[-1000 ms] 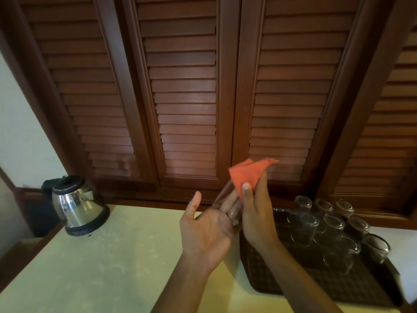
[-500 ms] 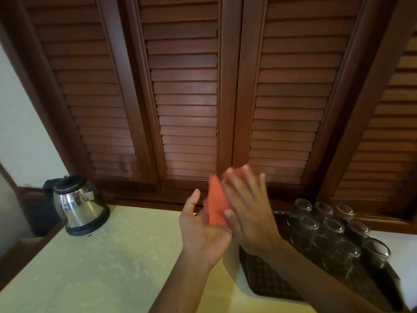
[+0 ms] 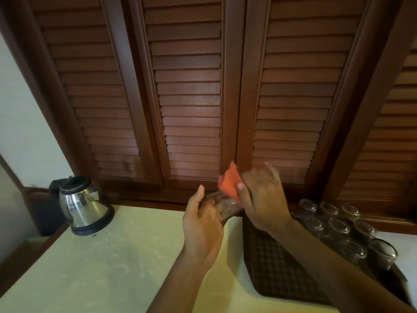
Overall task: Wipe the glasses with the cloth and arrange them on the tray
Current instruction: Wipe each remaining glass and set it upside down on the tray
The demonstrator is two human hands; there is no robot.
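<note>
Glass-wiping at a pale counter under dark louvred doors

The left hand is holding a clear glass above the pale speckled counter; the right hand is pinching the orange cloth against it. Upturned glasses are standing on the dark woven tray at right, a steel kettle at left, brown louvred doors behind.

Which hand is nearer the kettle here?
Left. The left hand is over the counter, right of the kettle; the right hand, holding the cloth, is farther right, by the tray.
</note>
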